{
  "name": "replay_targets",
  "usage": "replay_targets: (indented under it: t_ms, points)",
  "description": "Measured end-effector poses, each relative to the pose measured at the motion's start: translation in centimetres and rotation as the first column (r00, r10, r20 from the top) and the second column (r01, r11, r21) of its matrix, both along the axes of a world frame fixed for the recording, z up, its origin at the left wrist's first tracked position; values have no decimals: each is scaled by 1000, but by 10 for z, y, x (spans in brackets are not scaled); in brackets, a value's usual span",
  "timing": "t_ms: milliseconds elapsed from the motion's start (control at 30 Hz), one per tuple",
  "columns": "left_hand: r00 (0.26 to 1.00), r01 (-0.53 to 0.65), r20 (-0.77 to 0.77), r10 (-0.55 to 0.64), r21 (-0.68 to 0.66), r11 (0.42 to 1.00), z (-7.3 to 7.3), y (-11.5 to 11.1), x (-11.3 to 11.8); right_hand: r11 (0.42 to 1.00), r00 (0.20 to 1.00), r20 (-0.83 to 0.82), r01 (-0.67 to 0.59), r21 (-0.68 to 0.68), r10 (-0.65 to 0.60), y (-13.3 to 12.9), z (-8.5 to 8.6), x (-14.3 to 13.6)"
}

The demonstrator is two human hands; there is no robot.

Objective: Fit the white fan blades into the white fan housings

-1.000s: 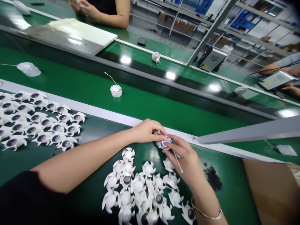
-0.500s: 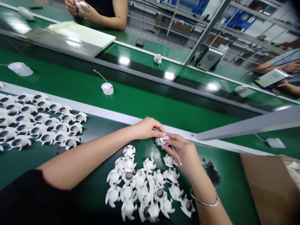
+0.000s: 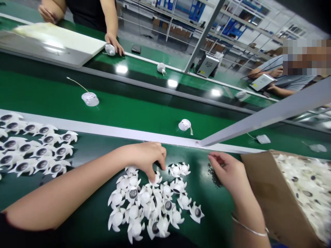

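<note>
Above the loose heap of white fan impellers (image 3: pixel 144 198), my left hand (image 3: pixel 148 156) reaches down with thumb and fingers apart. Its thumb tip touches or overlaps one white impeller (image 3: pixel 156 179) at the heap's far side. My right hand (image 3: pixel 227 168), with a bangle at the wrist, is raised beside a scatter of small black pieces (image 3: pixel 214 177). Its thumb and fingertips are pressed together; whatever may be between them is too small to make out. A round white housing (image 3: pixel 184 125) with a short wire sits on the green belt beyond my hands.
Rows of impellers (image 3: pixel 41 151) lie at left. A cardboard box (image 3: pixel 261 193) full of white parts stands at right, below a slanting metal post (image 3: pixel 258 115). Another housing (image 3: pixel 90 99) rests on the belt (image 3: pixel 139 106). Across it, a co-worker's hand (image 3: pixel 113 41) touches a white part.
The wired housing has left my hands and now sits on the belt. My left hand moved down to the heap; my right moved right towards the black pieces. The view has shifted.
</note>
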State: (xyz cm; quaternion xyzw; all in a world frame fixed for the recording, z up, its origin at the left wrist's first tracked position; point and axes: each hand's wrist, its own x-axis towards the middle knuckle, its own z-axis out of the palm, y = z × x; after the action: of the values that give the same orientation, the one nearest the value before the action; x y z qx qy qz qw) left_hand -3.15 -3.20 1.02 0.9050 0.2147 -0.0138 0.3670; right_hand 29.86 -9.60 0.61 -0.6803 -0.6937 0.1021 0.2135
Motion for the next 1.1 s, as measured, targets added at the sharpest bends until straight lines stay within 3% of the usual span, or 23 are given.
replay_targets:
  t_ms: [167, 300, 433, 533, 667, 733, 867, 1000, 1100]
  points:
    - [998, 63, -12, -64, -31, 998, 2, -3, 0, 997, 992, 116, 57, -54, -51, -49, -29, 25]
    - [997, 60, 47, -57, -61, 996, 0, 0, -1, 995, 983, 159, 95, -16, -91, -63, -42, 25]
    - [996, 27, 82, -22, -67, 997, -2, 2, 0, 997, 954, 294, 74, -22, -64, -64, -39, 17]
    - [993, -2, 121, 9, -59, 998, -6, 3, 1, 996, 883, 467, 80, -46, -49, -61, -36, 11]
    - [983, -46, 173, 58, -73, 996, -15, 5, 2, 990, 760, 645, 6, -138, 85, -52, -31, 6]
    - [976, -92, 188, 112, -112, 989, -18, 7, 2, 981, 736, 664, -3, -195, 134, -47, -28, 6]
    - [952, -240, 143, 271, -202, 950, -20, 9, 3, 970, 776, 612, 3, -243, 151, -39, -26, 11]
    - [879, -461, 60, 472, -140, 876, -20, 12, 3, 976, 809, 579, 25, -215, 107, -34, -25, 11]
    - [847, -506, 146, 511, -74, 859, -22, 14, 2, 982, 930, 353, -32, -185, 97, -27, -17, -5]
